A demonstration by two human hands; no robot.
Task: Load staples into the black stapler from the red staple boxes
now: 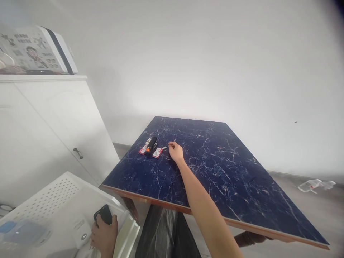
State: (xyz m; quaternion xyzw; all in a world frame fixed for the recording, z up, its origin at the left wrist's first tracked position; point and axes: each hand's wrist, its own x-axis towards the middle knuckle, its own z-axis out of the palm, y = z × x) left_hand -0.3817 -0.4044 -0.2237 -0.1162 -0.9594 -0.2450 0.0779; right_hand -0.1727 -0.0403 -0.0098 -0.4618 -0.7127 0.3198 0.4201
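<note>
My right hand (176, 152) is over the dark blue marbled table (215, 161), its fingers bent together. What they hold, if anything, is too small to make out. Just left of the fingertips lies a small grey strip (164, 147), beside a red and white box (157, 153). A black stapler (151, 146) with an orange mark lies further left, next to another red and white box (143, 149) and a small white item (148, 141). Down at the lower left, my left hand (104, 233) grips a black phone (104, 214) above a white surface.
A white perforated unit (68, 179) stands left of the table, with a clear bluish container (27, 231) on it. Behind is a white cabinet (53, 118) bearing a printed case (34, 50). Clear plastic packaging (313, 185) lies on the floor at right.
</note>
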